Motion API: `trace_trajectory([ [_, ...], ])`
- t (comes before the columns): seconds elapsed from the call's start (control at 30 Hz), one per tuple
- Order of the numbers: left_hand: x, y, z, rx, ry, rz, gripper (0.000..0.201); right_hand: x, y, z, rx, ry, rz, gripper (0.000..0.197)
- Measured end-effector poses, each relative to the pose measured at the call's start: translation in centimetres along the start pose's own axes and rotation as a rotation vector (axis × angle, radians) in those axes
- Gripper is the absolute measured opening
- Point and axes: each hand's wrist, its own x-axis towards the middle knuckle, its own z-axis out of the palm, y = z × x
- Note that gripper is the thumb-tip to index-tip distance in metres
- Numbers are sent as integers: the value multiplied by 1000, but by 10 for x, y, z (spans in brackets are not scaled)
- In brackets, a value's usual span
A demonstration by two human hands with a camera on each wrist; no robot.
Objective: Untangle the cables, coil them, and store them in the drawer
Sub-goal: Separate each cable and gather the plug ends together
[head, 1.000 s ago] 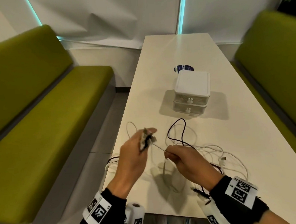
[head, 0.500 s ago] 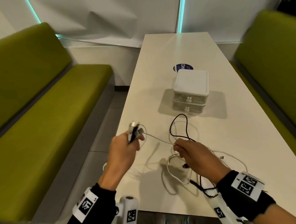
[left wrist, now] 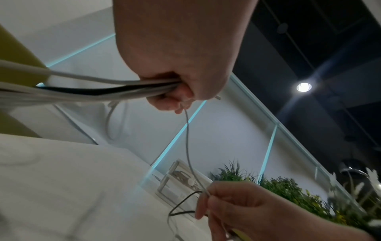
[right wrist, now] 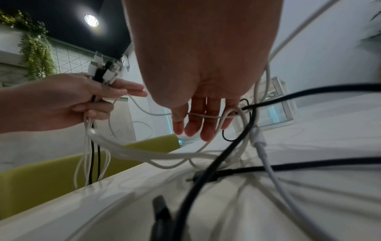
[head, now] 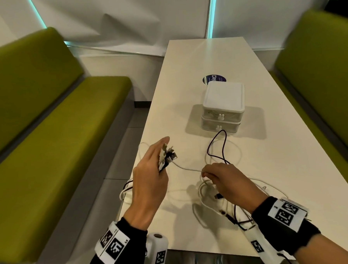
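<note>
My left hand (head: 160,158) is raised over the table's left edge and grips a bundle of white and black cable ends (head: 168,155), plugs pointing up; the same bundle (right wrist: 103,70) shows in the right wrist view. A thin white cable (head: 187,168) runs from it to my right hand (head: 206,173), which pinches it between thumb and fingers (right wrist: 198,120). The other cables lie tangled (head: 215,198) on the white table (head: 271,167) under my right hand, with a black loop (head: 218,141) standing up. The white two-drawer box (head: 223,107) sits behind, both drawers closed.
Green benches (head: 48,138) flank the table on both sides. A round dark sticker (head: 213,79) lies behind the box. Some cables hang over the table's left edge (head: 126,192). A loose black plug (head: 218,196) rests near my right wrist.
My hands have drawn apart, so a longer stretch of the thin white cable now spans between them. The left hand still holds the bundle of ends.
</note>
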Motion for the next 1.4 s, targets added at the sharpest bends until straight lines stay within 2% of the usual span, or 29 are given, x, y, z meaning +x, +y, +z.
trace_trajectory([
  [0.07,-3,2,5,6,-47,79,75,5,1,-2,-62,34,-5,20],
  [0.13,-9,7,11,14,-102,122,73,14,3,-9,-122,98,36,22],
  [0.2,-14,10,16,4,-151,106,70,24,5,-19,-152,208,46,22],
  [0.3,-15,8,20,4,-174,46,69,32,0,-33,-163,433,-63,20],
  [0.33,-14,8,20,19,-183,32,68,32,-3,-36,-152,463,-98,20],
  [0.4,-12,8,20,19,-188,18,60,29,-9,-37,-89,413,-158,22],
  [0.5,-12,7,21,-37,-145,26,43,20,-18,-25,-34,188,-140,29],
  [0.53,-14,6,23,-43,-138,33,38,17,-18,-20,-33,164,-137,30],
  [0.73,-25,6,28,-12,-211,-12,29,9,-17,-6,-95,142,-184,30],
  [0.8,-21,5,30,93,-282,-12,25,7,-16,-5,-122,144,-203,22],
  [0.9,-14,7,29,276,-418,-60,7,3,-16,-6,-179,128,-217,17],
  [1.07,-13,6,23,346,-530,-83,13,-2,-12,-9,-84,85,-181,44],
  [1.17,-11,8,15,281,-449,-84,8,-2,-13,-9,-101,93,-171,41],
  [1.3,7,-2,-10,152,-177,-210,16,-1,1,-17,-151,185,-42,29],
  [1.33,12,-6,-16,151,-144,-251,17,-1,6,-19,-139,179,2,30],
  [1.4,18,-12,-24,168,-185,-285,17,-2,11,-23,-104,151,39,30],
])
